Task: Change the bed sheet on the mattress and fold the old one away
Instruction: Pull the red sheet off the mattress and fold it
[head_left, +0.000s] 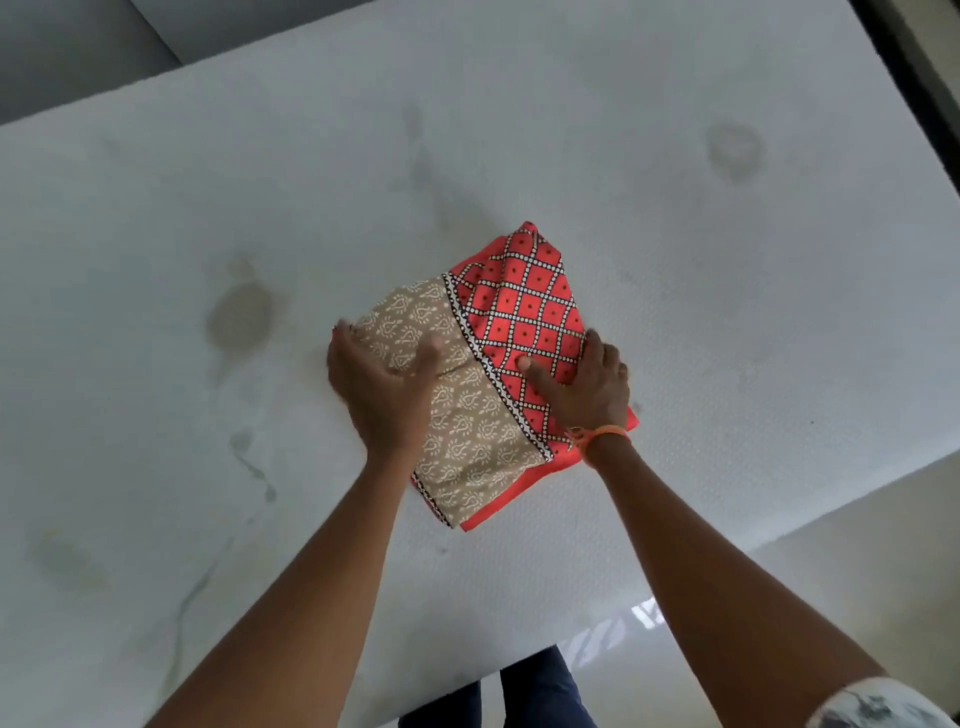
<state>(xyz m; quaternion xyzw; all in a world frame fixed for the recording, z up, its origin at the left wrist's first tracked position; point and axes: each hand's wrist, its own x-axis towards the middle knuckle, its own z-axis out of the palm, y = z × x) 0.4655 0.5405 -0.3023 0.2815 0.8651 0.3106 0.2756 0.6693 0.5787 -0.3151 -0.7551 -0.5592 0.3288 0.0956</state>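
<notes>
Sheet: folded cotton bed sheet (498, 374), beige paisley panel beside a red diamond-check panel, lies compact near the middle of the bare white quilted mattress (727, 312), towards its 6 o'clock edge.
Left hand: my left hand (382, 384) lies flat, fingers straight, on the bundle's 9 o'clock side; it grips nothing.
Right hand: my right hand (587, 387), orange thread at the wrist, presses the red panel at 3 o'clock, forefinger extended, clasping nothing.
Step in hand: I judge it to be flattening the fold.
Method advised: smooth outward from the centre, square the edges, expel trapped air.
Mattress condition: several stains noted.
</notes>
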